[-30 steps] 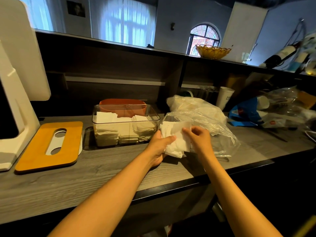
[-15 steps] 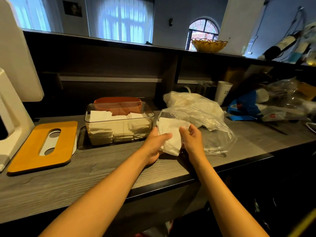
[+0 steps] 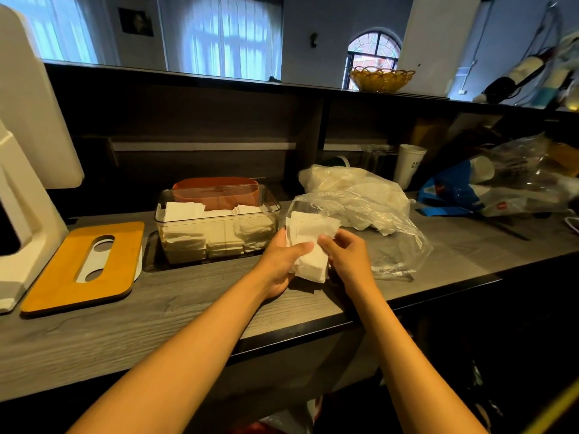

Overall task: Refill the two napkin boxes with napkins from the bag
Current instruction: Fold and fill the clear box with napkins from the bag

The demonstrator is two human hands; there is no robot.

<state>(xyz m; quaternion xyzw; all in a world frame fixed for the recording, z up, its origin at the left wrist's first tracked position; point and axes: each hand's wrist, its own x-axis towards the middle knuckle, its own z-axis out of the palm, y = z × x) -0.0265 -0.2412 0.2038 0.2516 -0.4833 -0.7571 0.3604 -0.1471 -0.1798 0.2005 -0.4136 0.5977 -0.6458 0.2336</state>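
A stack of white napkins [image 3: 310, 242] is held between both hands just above the counter, at the mouth of a clear plastic bag [image 3: 385, 233]. My left hand [image 3: 282, 264] grips the stack from the left, thumb across its front. My right hand [image 3: 347, 258] holds its right edge with curled fingers. To the left stands a clear napkin box [image 3: 216, 227], lidless and filled with folded napkins. An orange box [image 3: 216, 187] stands behind it, mostly hidden. A second bag of napkins [image 3: 347, 186] lies behind the clear bag.
A wooden lid with a slot [image 3: 84, 264] lies flat at the left, beside a white machine [image 3: 25, 170]. A paper cup [image 3: 409, 164], blue packaging [image 3: 451, 192] and crumpled plastic [image 3: 526, 177] crowd the right. The counter's front edge [image 3: 313, 333] runs below my hands.
The napkin stack has come slightly left and out of the clear bag's mouth, with both hands keeping their hold on it.
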